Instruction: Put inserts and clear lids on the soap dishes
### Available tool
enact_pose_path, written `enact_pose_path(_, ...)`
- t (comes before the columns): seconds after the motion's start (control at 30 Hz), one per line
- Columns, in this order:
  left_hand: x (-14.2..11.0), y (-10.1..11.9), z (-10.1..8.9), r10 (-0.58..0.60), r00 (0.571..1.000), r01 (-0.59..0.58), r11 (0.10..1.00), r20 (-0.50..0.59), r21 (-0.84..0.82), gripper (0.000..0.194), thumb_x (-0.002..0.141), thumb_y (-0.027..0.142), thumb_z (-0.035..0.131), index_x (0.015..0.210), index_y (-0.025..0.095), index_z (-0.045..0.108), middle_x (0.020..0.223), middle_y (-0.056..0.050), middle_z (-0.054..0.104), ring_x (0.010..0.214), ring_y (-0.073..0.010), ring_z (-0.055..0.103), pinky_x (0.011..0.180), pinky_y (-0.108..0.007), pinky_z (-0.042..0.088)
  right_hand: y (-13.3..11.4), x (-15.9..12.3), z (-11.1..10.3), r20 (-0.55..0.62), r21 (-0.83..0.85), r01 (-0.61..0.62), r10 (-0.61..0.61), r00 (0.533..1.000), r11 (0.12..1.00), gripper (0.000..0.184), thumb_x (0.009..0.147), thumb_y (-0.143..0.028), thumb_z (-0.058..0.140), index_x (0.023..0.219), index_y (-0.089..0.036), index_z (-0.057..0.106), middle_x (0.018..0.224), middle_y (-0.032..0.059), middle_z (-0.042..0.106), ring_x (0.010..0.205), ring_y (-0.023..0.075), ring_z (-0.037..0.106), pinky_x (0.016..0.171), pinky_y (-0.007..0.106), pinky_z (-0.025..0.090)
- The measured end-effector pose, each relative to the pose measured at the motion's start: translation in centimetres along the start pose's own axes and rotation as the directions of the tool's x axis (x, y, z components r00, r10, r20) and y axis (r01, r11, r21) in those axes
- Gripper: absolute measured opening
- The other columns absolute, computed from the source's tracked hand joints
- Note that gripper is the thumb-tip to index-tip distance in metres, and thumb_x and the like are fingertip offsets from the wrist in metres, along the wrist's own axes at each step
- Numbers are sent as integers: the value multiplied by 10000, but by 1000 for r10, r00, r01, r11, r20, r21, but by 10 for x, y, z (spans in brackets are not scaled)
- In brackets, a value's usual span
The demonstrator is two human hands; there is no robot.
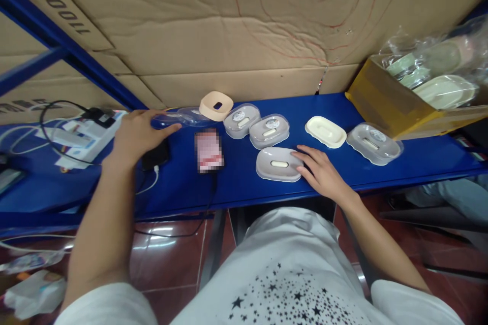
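My left hand [140,133] reaches over the left part of the blue table, thumb spread from the fingers, its fingertips at the edge of clear plastic lids [186,117]. Whether they touch the lids I cannot tell. My right hand [322,171] rests with stretched fingers on the right rim of an uncovered grey oval dish [267,166], which has a small cream bar in its middle. Behind that dish stand two grey dishes under clear lids, a left one [241,122] and a right one [269,132]. A cream oval tray [326,132] lies to the right.
Another lidded grey dish [373,144] sits beside a cardboard box [389,99] of plastic-wrapped pieces. At the back is a peach-coloured oval piece [216,105]. A blurred-out flat object [209,151] and a black device [155,156] with a white cable lie left, near a power strip [89,142].
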State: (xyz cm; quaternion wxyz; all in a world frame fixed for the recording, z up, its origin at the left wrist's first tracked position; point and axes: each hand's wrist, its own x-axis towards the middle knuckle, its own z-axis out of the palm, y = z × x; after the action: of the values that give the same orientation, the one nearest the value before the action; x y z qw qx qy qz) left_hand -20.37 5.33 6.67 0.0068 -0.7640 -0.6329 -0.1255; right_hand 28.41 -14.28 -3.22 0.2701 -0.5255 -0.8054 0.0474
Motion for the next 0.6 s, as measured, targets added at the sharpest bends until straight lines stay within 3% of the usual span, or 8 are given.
enact_pose_path(0.13, -15, 12, -11, -193, 976, 205, 971, -100, 125, 807, 929, 830, 558, 1413, 201, 704, 1471, -177, 656, 1407, -467, 539, 1186, -623, 467, 0, 0, 1, -2, 0, -4, 4, 1000, 1000, 470, 1181, -479, 442, 1569, -269, 603, 1656, 163, 593, 1518, 363, 586, 1225, 619, 496)
enact_pose_path(0.23, -22, 22, -16, -238, 964, 252, 960, -122, 119, 868, 940, 826, 530, 1451, 143, 689, 1527, -252, 610, 1428, -525, 505, 1169, -682, 459, 0, 0, 1, -14, 0, 4, -4, 1000, 1000, 463, 1178, -475, 461, 1563, -261, 604, 1650, 168, 598, 1508, 366, 594, 1220, 623, 503)
enact_pose_path(0.3, -28, 33, -20, -217, 957, 233, 971, -193, 62, 837, 940, 807, 558, 1435, 146, 693, 1549, -252, 604, 1453, -533, 491, 1196, -703, 424, -1, 0, -1, -39, 5, 4, -4, 999, 1000, 481, 1170, -478, 482, 1595, -272, 575, 1665, 168, 584, 1522, 374, 582, 1231, 632, 499)
enact_pose_path(0.37, -36, 54, -22, -121, 945, 115, 993, -302, -39, 733, 947, 769, 617, 1405, 202, 699, 1571, -196, 613, 1502, -482, 494, 1263, -675, 379, -6, 0, -4, -85, 16, 4, -2, 996, 1000, 532, 1160, -481, 508, 1659, -297, 506, 1711, 164, 534, 1571, 385, 535, 1260, 644, 478)
enact_pose_path(0.43, -48, 85, -22, 67, 937, -134, 975, -343, -176, 598, 967, 701, 685, 1389, 277, 692, 1551, -117, 654, 1521, -378, 541, 1315, -590, 376, -12, 0, -9, -140, 31, 33, -28, 990, 999, 608, 1144, -486, 548, 1718, -327, 422, 1778, 150, 448, 1638, 395, 451, 1295, 660, 448)
enact_pose_path(0.47, -54, 103, -19, 191, 924, -286, 921, -330, -266, 546, 975, 664, 714, 1391, 313, 683, 1567, -83, 651, 1515, -335, 567, 1311, -552, 408, -16, 0, -13, -162, 35, 61, -55, 985, 998, 645, 1134, -494, 573, 1735, -345, 394, 1808, 136, 401, 1667, 401, 402, 1311, 674, 428)
enact_pose_path(0.53, -63, 140, -7, 443, 849, -528, 728, -288, -437, 530, 947, 623, 796, 1392, 359, 679, 1591, -48, 649, 1509, -314, 596, 1310, -536, 434, -23, 1, -19, -168, 33, 114, -107, 980, 993, 699, 1108, -521, 626, 1746, -386, 375, 1850, 95, 326, 1705, 413, 319, 1334, 708, 387)
enact_pose_path(0.6, -66, 171, 12, 624, 757, -614, 579, -192, -537, 545, 961, 603, 810, 1439, 382, 669, 1642, -49, 618, 1542, -319, 573, 1317, -548, 437, -25, 3, -25, -126, 39, 135, -130, 983, 990, 712, 1094, -532, 652, 1744, -413, 386, 1864, 60, 298, 1715, 412, 293, 1343, 716, 371)
